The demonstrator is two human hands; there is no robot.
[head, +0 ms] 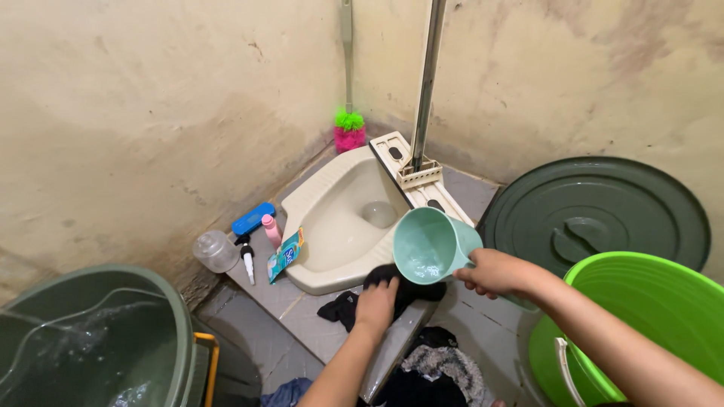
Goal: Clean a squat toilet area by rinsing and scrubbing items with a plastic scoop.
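Note:
My right hand [494, 273] grips the handle of a pale green plastic scoop [431, 245], tilted with its mouth facing me and a little water inside. Just below the scoop, my left hand [375, 304] presses flat on a black cloth [343, 307] lying at the near edge of a cream squat toilet [339, 218]. More dark clothes [437, 369] are piled on the floor by my arms.
A dark green water tub [98, 339] stands at lower left, a bright green bucket [641, 301] at lower right, with a dark green round lid [596, 211] leaning behind it. Bottles and a sachet [253, 241] lie left of the toilet. A mop [418, 162] and brush [349, 128] stand in the corner.

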